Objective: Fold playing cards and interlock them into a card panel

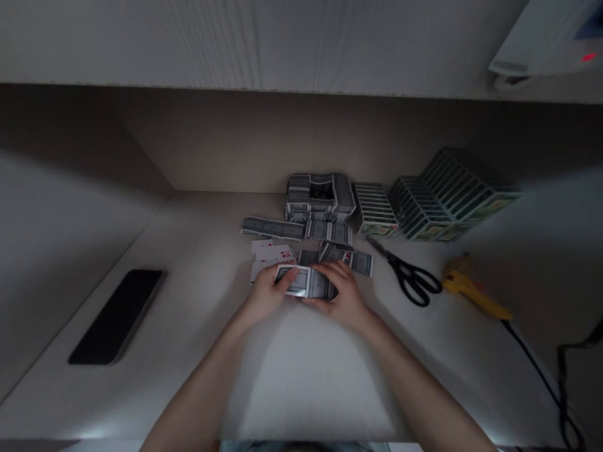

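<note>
On my feed, L hand [266,296] and R hand [338,290] are close together at lower ctr of the desk, both clamped on a card packet [304,282] from either side, fingers over its top. Packet sits just above the desk edge of my view's ctr, grey patterned backs up. Hands are a bit blurred, so exact finger positions are hard to confirm.

Right above the R hand, a loose spread of grey-backed cards [336,258] lies on the desk, touching the packet area. Up-left of the L hand, a few face-up cards w/ red pips [272,254] overlap each other. Above those, a long overlapped row of cards [272,228] lies left of ctr, and a built-up stack of cards [320,198] w/ a dark hollow middle stands near the back wall.

To the right, rows of green-and-white card decks [419,204] stand on edge, tilted. Below them, black-handled scissors [411,280] lie w/ blades pointing up-left. Further right, a yellow glue gun [471,295] trails a black cord [532,370] to lower right. Lower left of the pale desk [188,301], a black smartphone [115,317] lies flat. Upper right, a white wall unit [546,41] shows a red LED.
</note>
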Demonstrator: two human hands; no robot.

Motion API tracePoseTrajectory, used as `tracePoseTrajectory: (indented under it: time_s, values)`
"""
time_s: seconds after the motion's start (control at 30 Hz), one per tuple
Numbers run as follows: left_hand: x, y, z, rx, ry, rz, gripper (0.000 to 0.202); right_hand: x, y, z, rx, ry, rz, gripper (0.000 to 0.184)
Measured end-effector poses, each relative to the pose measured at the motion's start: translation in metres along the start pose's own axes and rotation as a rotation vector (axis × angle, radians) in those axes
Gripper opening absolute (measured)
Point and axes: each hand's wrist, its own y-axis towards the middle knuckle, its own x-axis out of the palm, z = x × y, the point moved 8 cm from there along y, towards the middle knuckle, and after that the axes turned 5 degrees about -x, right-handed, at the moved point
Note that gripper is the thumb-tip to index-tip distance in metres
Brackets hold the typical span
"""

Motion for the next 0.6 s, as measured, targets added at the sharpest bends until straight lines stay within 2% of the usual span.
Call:
tracePoseTrajectory:
  time_s: [0.1, 0.23, 0.43, 0.6]
  values:
    - [0.0031, 0.001, -0.0039, -0.034, -0.018, -0.016, 0.032, 0.0001, -0.0002, -0.0009, -0.002, -0.015, -0.001, 0.058]
    - [0.0046, -0.0009, -0.0084, -0.066, -0.005, 0.061, 0.035, -0.0003, -0.0009, -0.0006, 0.0, -0.033, -0.001, 0.059]
    - [0.0032, -0.0051, -0.0023, -0.02, 0.254, 0.116, 0.046, 0.0024, -0.0017, -0.0019, -0.024, -0.09, -0.055, 0.058]
    - [0.0039, -0.0032, -0.0023, -0.026, 0.289, 0.107, 0.049, 0.0038, -0.0024, -0.0006, -0.019, -0.078, -0.057, 0.06]
